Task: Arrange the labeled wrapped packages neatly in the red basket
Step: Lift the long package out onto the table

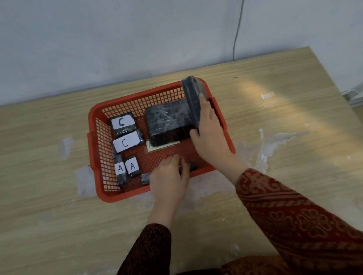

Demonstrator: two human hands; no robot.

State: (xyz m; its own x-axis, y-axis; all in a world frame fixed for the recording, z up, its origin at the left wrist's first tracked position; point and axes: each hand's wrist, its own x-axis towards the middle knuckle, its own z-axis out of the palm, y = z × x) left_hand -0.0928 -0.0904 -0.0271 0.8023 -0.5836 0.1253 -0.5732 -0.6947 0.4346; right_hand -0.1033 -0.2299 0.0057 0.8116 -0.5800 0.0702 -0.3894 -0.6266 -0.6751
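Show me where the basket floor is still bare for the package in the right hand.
Bare floor in the red basket: the middle strip between the A packages, the big flat package and the left hand. Crowded: left wall, far right.

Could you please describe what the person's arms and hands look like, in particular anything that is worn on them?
Both hands, the left hand and the right hand, are bare: no gloves, and no rings or watch visible. Each arm wears a long dark red sleeve with an ornate woven floral and scroll pattern, ending at the wrist.

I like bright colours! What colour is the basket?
Red, seen clearly from the head camera: the basket.
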